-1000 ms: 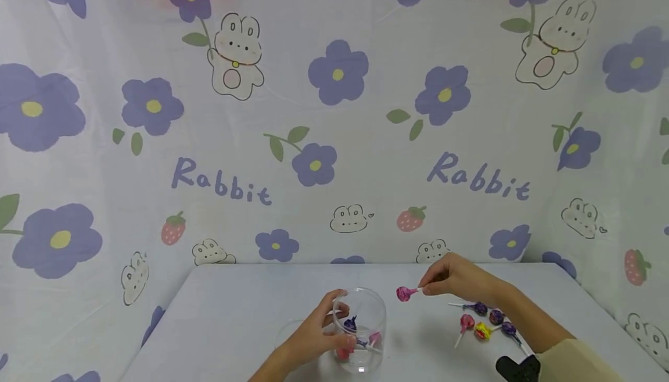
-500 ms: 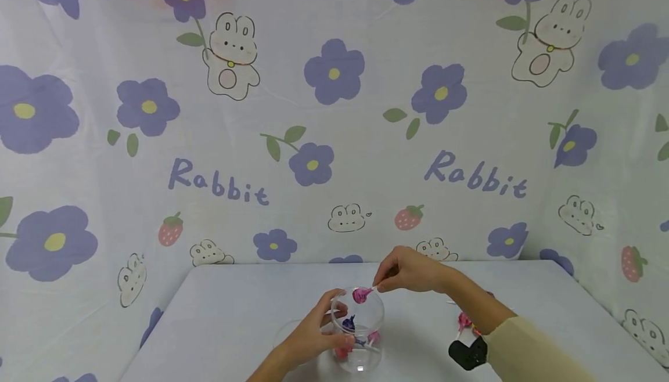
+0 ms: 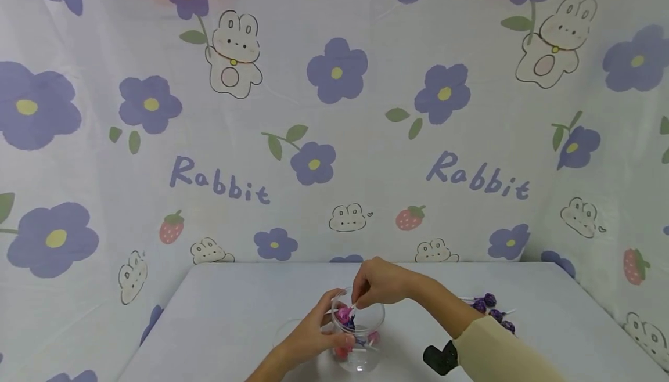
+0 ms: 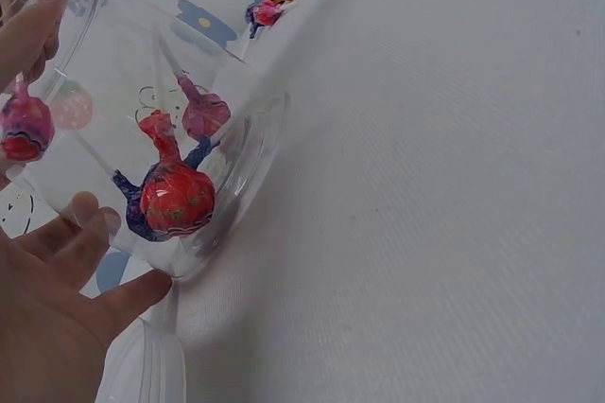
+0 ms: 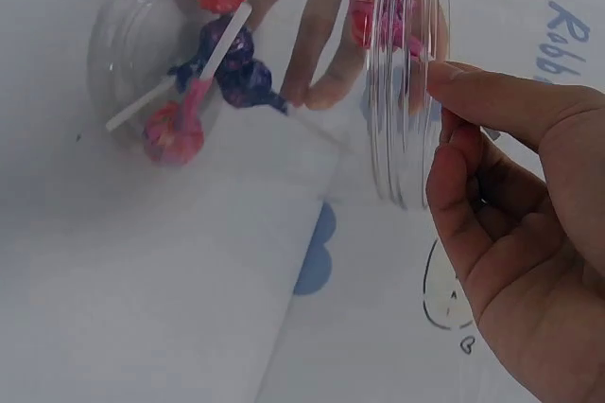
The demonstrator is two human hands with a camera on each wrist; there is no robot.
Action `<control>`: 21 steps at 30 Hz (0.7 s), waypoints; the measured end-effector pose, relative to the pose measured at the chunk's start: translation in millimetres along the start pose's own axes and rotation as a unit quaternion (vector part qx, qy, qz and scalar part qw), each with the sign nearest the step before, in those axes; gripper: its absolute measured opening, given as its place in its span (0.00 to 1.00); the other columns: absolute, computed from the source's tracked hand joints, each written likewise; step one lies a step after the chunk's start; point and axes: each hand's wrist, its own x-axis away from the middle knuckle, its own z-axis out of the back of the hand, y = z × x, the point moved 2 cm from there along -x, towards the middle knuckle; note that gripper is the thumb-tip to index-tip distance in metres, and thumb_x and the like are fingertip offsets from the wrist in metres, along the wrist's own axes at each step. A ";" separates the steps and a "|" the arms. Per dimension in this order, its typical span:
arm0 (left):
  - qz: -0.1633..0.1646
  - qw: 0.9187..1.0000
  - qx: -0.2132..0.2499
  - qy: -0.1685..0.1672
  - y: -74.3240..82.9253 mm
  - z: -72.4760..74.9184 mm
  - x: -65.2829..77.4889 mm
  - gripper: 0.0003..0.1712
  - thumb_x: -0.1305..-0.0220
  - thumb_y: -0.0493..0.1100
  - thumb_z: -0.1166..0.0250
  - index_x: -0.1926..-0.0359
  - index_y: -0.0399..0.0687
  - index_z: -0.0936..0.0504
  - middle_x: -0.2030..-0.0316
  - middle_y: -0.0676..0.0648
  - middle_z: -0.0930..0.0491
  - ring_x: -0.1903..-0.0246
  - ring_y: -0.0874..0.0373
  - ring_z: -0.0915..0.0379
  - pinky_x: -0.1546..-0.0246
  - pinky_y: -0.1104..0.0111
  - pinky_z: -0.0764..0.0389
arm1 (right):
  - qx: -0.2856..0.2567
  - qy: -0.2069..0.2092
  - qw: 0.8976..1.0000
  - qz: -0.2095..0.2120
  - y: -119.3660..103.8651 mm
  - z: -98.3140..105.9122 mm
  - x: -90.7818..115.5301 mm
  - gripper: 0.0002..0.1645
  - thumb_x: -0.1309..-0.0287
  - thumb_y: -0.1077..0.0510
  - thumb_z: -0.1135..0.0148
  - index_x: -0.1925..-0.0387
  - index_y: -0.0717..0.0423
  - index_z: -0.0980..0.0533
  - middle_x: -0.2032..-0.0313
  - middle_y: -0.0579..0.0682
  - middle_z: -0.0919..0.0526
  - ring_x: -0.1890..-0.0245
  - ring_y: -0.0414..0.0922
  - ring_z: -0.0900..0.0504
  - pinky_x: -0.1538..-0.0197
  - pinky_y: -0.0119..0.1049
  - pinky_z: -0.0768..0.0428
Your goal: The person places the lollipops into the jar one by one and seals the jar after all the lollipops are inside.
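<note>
A clear plastic jar (image 3: 366, 361) stands on the white table, its mouth facing up. My left hand (image 3: 308, 338) grips it from the left side, thumb in front and fingers behind. Inside near the bottom lie several wrapped lollipops, among them a red lollipop (image 4: 177, 197), a pink lollipop (image 4: 203, 112) and a dark blue lollipop (image 5: 248, 81). At the rim my right hand (image 3: 381, 282) pinches another pink lollipop (image 4: 26, 127) by its stick. That lollipop's wrapped head hangs down inside the upper part of the jar.
Several more lollipops (image 3: 495, 315) lie on the table at the right, partly hidden by my right forearm. A clear round lid (image 4: 142, 365) lies left of the jar, mostly behind my left hand. A printed rabbit-and-flower curtain (image 3: 387, 138) hangs behind the table (image 3: 235, 301).
My right hand has moved left and down, carrying the pink lollipop from beside the jar, over its rim and into its mouth. My left hand has stayed around the jar.
</note>
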 end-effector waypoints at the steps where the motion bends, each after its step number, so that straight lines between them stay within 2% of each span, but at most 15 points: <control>1: -0.003 1.000 0.002 -0.001 -0.3 0.0 0.1 0.52 0.37 0.57 0.25 0.21 0.59 0.46 0.29 0.40 0.36 0.30 0.34 0.38 0.38 0.37 0.30 | 0.005 -0.005 1.000 0.000 -2.0 -1.7 -1.8 0.05 0.40 0.67 0.26 0.70 0.55 0.11 0.75 0.38 0.16 0.76 0.36 0.21 0.68 0.30 0.16; 5: -0.011 1.000 0.008 -0.005 0.4 0.4 2.1 0.51 0.37 0.55 0.24 0.21 0.63 0.45 0.31 0.44 0.34 0.29 0.38 0.38 0.37 0.38 0.30 | 0.032 -0.016 0.999 0.001 -10.2 -8.0 -8.8 0.05 0.41 0.68 0.26 0.70 0.56 0.11 0.76 0.36 0.17 0.76 0.35 0.21 0.68 0.28 0.17; 8: -0.012 1.000 0.013 -0.007 1.7 0.3 2.5 0.50 0.38 0.55 0.24 0.22 0.65 0.44 0.28 0.44 0.37 0.29 0.40 0.38 0.36 0.39 0.30 | 0.055 -0.017 0.998 0.011 -15.0 -11.5 -11.8 0.06 0.43 0.68 0.25 0.72 0.55 0.11 0.77 0.35 0.18 0.76 0.33 0.22 0.69 0.27 0.19; 15: -0.013 1.000 0.009 -0.005 0.8 0.1 2.3 0.50 0.38 0.57 0.24 0.22 0.65 0.44 0.26 0.46 0.38 0.30 0.43 0.36 0.35 0.41 0.30 | 0.084 -0.014 0.996 0.025 -17.4 -22.3 -13.4 0.07 0.43 0.67 0.24 0.73 0.52 0.11 0.77 0.33 0.18 0.75 0.31 0.22 0.68 0.26 0.20; 21: -0.018 1.000 0.007 -0.006 -0.5 0.1 2.8 0.51 0.38 0.56 0.24 0.22 0.62 0.44 0.26 0.43 0.38 0.30 0.43 0.35 0.35 0.41 0.30 | 0.094 -0.012 0.995 0.030 -16.3 -32.3 -12.0 0.08 0.47 0.67 0.22 0.73 0.51 0.11 0.78 0.33 0.18 0.74 0.31 0.24 0.68 0.25 0.21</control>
